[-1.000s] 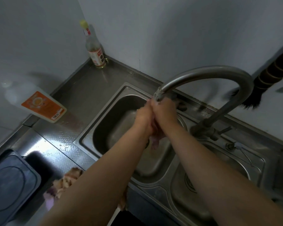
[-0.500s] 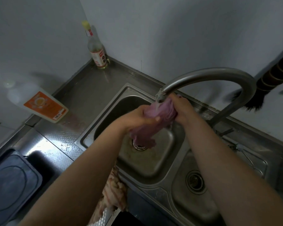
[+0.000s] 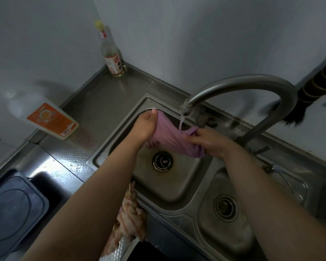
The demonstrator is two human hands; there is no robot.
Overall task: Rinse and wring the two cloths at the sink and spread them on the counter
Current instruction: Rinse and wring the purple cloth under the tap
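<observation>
A purple cloth (image 3: 168,137) is stretched between my hands over the left sink basin (image 3: 169,183). My left hand (image 3: 144,127) grips its left end. Its right end is bunched in the grip of my wet right hand (image 3: 208,142). Water runs from the curved steel faucet (image 3: 239,84) onto the cloth's middle. A second cloth (image 3: 129,219), striped pink and beige, hangs crumpled over the counter's front edge, partly hidden under my left forearm.
A right basin (image 3: 224,219) with its own drain lies beside the left one. A glass bottle (image 3: 111,59) stands in the back corner. A white bottle with an orange label (image 3: 51,119) sits on the left counter. A dark cooktop (image 3: 13,210) lies at the lower left. A brush (image 3: 309,91) hangs at the right.
My hands have moved apart, pulling the bunched purple cloth out wide under the running water. One second ago they were pressed together around it.
</observation>
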